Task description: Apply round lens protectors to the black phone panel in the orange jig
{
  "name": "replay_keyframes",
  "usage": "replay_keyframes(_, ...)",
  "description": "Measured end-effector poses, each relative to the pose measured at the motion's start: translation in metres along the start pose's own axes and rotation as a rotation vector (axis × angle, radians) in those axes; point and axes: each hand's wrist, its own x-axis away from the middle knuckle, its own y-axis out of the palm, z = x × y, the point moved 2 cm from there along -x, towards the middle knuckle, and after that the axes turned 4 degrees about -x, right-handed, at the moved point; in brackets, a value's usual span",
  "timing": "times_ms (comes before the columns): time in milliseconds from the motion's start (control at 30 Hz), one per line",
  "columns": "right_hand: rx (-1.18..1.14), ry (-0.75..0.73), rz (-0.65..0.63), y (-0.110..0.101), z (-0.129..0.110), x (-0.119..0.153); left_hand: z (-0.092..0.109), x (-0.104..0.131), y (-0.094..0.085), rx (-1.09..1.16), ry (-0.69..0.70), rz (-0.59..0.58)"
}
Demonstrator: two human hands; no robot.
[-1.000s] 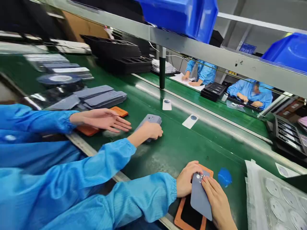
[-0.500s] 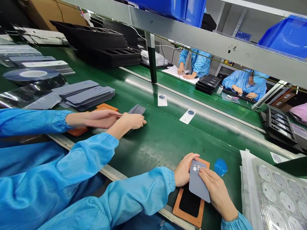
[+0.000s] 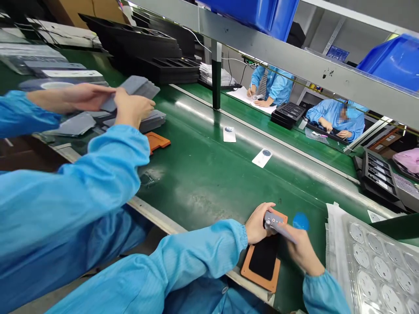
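A grey phone-back-shaped panel [image 3: 276, 222], with small holes and round marks near its top end, is tilted over an orange frame [image 3: 273, 285]. The frame has a black inset [image 3: 263, 257] and lies on the green bench. My left hand [image 3: 259, 223] curls around the panel's upper end, at the frame's far end. Gripping the panel's right side, my right hand [image 3: 303, 248] is slightly smeared by motion, and its fingertips are partly hidden. A round blue film piece [image 3: 301, 221] lies just beyond the frame.
Left, a co-worker's hands [image 3: 131, 104] hold a stack of grey panels [image 3: 139, 87] above another orange piece [image 3: 159, 141]. White cards [image 3: 262, 158] lie on the conveyor. On the right is a clear tray of round discs [image 3: 381, 266]. A metal shelf beam [image 3: 248, 46] crosses above.
My right hand has tipped the panel up from its flatter pose, baring more of the black inset. The co-worker's hands moved left and up with their stack.
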Motion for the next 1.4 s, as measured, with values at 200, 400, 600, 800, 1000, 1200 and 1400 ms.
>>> replay_keyframes(200,-0.04,0.125,0.053,-0.022,-0.011,-0.008,-0.002,-0.001,0.0,-0.001,-0.046,-0.046)
replay_keyframes(400,-0.003,0.303,0.346,-0.033,-0.011,0.008,0.009,-0.003,-0.013,-0.089,-0.038,-0.13)
replay_keyframes(600,0.077,0.003,0.236,-0.006,-0.023,0.02,0.034,0.002,-0.047,-0.412,0.348,-0.216)
replay_keyframes(800,0.33,-0.099,0.235,0.026,-0.024,0.022,0.023,0.019,-0.047,-0.807,0.704,-0.303)
replay_keyframes(1000,0.424,-0.123,0.175,0.025,-0.023,0.022,0.015,0.015,-0.037,-0.931,0.843,-0.239)
replay_keyframes(1200,0.484,-0.088,0.13,0.025,-0.022,0.023,0.011,0.012,-0.033,-1.017,0.879,-0.188)
replay_keyframes(1400,0.493,-0.063,0.073,0.03,-0.017,0.021,0.013,0.011,-0.034,-1.072,0.85,-0.234)
